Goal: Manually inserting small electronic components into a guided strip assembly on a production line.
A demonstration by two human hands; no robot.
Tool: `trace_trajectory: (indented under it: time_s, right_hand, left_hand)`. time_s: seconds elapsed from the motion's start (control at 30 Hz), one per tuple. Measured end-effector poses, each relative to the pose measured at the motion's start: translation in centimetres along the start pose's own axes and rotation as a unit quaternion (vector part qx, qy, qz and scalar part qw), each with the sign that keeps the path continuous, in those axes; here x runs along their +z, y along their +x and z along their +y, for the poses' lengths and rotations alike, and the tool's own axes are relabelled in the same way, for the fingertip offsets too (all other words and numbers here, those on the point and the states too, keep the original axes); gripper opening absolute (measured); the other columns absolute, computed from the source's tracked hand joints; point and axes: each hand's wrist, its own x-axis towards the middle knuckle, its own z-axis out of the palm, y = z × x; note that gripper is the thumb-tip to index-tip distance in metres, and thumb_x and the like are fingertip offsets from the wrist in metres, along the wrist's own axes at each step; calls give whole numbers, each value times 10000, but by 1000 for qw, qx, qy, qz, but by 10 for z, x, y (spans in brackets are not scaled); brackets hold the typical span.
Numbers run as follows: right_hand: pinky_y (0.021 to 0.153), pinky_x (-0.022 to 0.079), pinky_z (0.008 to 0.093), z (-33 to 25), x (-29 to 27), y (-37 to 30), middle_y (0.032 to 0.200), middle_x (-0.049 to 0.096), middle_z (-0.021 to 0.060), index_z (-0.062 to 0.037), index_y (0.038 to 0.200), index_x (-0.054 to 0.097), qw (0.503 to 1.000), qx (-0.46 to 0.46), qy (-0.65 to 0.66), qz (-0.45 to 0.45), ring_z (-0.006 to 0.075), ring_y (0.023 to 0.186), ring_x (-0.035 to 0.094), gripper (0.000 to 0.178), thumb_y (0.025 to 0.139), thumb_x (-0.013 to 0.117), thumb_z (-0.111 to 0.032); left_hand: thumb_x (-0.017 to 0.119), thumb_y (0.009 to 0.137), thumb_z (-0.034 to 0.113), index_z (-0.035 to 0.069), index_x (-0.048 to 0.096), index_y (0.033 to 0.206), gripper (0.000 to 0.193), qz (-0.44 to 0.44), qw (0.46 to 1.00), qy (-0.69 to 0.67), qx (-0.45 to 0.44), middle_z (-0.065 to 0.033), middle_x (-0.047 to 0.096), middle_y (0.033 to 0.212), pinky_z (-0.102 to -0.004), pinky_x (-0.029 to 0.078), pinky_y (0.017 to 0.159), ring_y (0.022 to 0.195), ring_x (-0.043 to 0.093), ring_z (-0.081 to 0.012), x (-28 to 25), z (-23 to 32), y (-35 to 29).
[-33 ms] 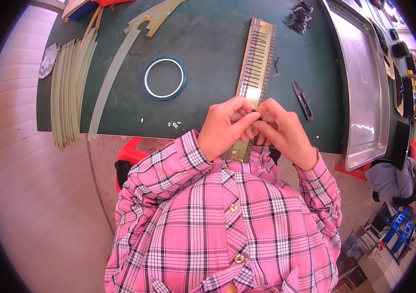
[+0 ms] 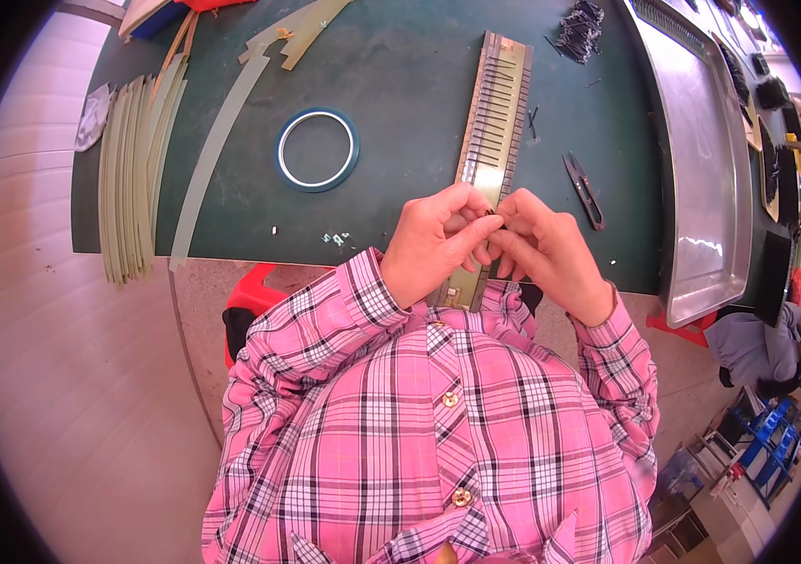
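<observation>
A long flat yellowish jig strip [image 2: 492, 122], with dark thin pins in a row across it, runs from my body toward the far side of the table. Over its near part my left hand [image 2: 433, 240] and my right hand [image 2: 556, 258] meet, thumbs and forefingers pinched together. Between the fingertips shows a small dark piece [image 2: 490, 213], too small to make out and mostly covered by the fingers. Thread snips [image 2: 583, 193] lie to the right of my right hand, with a few loose dark pins [image 2: 533, 122] nearer the strip.
A roll of blue tape [image 2: 352, 150] lies left of the strip. Pale green strips [image 2: 133, 188] are stacked at the left edge. A pile of dark pins [image 2: 579, 33] sits far right, beside a metal tray [image 2: 706, 188]. Another person [image 2: 762, 343] is at the right.
</observation>
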Motion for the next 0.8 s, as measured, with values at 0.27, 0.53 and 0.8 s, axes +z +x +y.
trace_trajectory:
  time_s: [0.27, 0.53, 0.8]
  right_hand:
    - [477, 464, 196, -1, 7, -3, 702, 632, 65, 14, 912, 504, 996, 51, 67, 5, 74, 559, 601, 67, 910, 544, -39]
    - [463, 442, 177, 0, 18, -3, 741, 644, 52, 17, 939, 536, 990, 62, 127, 9, 66, 551, 589, 70, 918, 544, -49]
    - [442, 417, 173, 5, 22, 3, 726, 651, 52, 25, 945, 554, 989, 76, 126, 32, 57, 528, 570, 94, 912, 548, -63]
  left_hand:
    - [581, 914, 67, -9, 558, 1011, 125, -42, 995, -84, -28, -66, 647, 877, -188, 507, 522, 692, 634, -91, -16, -5, -13]
    - [560, 924, 97, -12, 548, 979, 123, -21, 996, -87, -14, -56, 626, 795, -207, 505, 507, 663, 628, -100, -17, -7, -21]
    - [548, 939, 110, -17, 528, 1011, 148, 4, 997, -67, -45, -44, 593, 824, -184, 485, 466, 636, 615, -92, -22, -9, -21]
